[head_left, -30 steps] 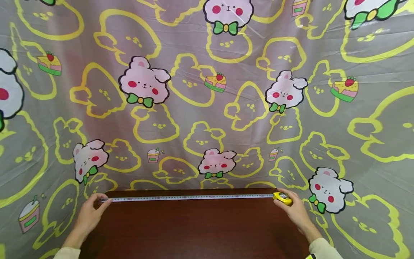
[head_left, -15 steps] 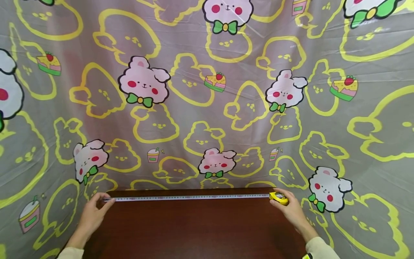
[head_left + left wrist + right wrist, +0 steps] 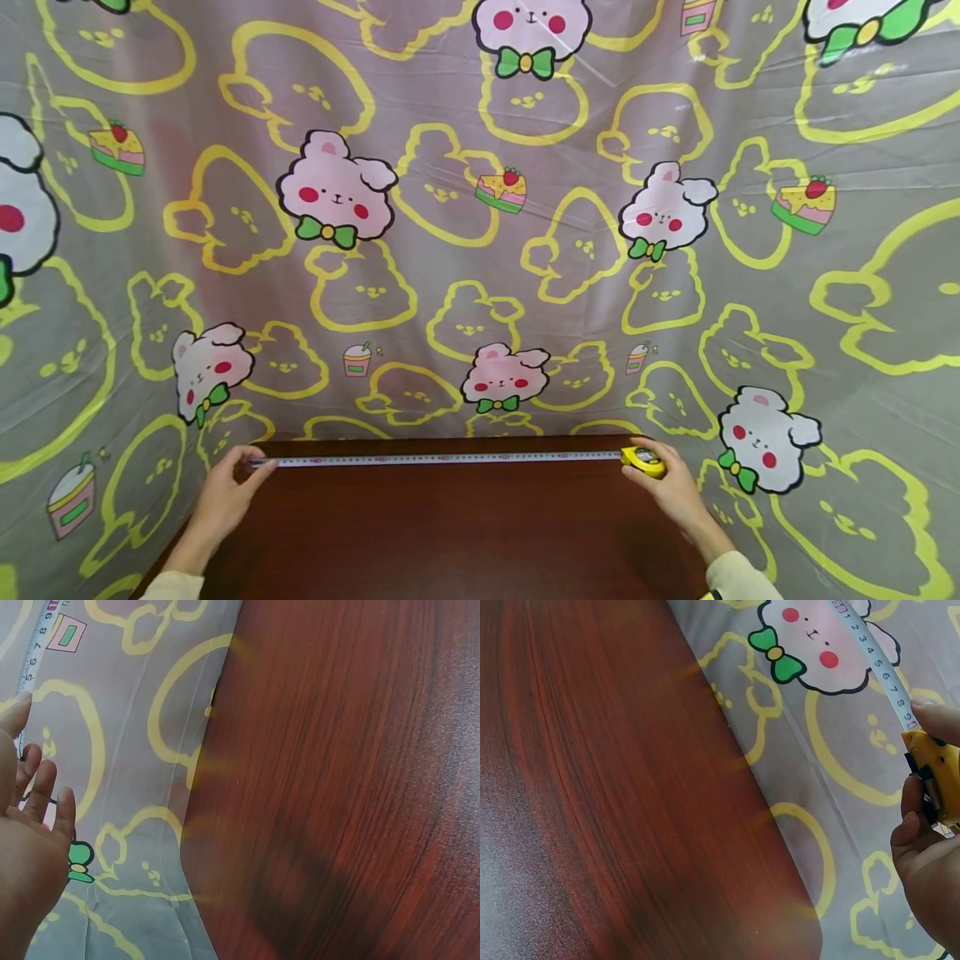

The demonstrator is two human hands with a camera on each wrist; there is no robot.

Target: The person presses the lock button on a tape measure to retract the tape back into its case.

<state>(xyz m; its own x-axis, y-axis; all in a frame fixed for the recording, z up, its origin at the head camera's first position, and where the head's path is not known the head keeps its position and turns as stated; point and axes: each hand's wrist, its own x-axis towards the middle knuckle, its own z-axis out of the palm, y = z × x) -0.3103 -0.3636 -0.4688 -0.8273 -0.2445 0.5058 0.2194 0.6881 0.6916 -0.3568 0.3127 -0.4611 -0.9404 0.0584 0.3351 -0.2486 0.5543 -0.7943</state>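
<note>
A yellow tape measure [image 3: 643, 462] lies in the grip of my right hand [image 3: 677, 492], at the right in the head view. Its white blade [image 3: 450, 457] runs out straight to the left above the tabletop. My left hand [image 3: 228, 492] pinches the blade's end between thumb and fingers. In the left wrist view the left hand [image 3: 30, 840] has its thumb on the blade [image 3: 31, 667], near the low numbers. The right wrist view shows the right hand [image 3: 930, 862] around the yellow case [image 3: 939, 769], with the blade [image 3: 881, 667] leaving its mouth.
A dark reddish-brown wooden table [image 3: 450, 533] lies below the hands. Behind it and along both sides hangs a grey curtain [image 3: 420, 275] printed with rabbits, cakes and cups. The table's edge meets the curtain closely.
My two hands have come closer together, the left moving right and the right moving slightly left. Less of the blade shows between them. Both grips stay the same.
</note>
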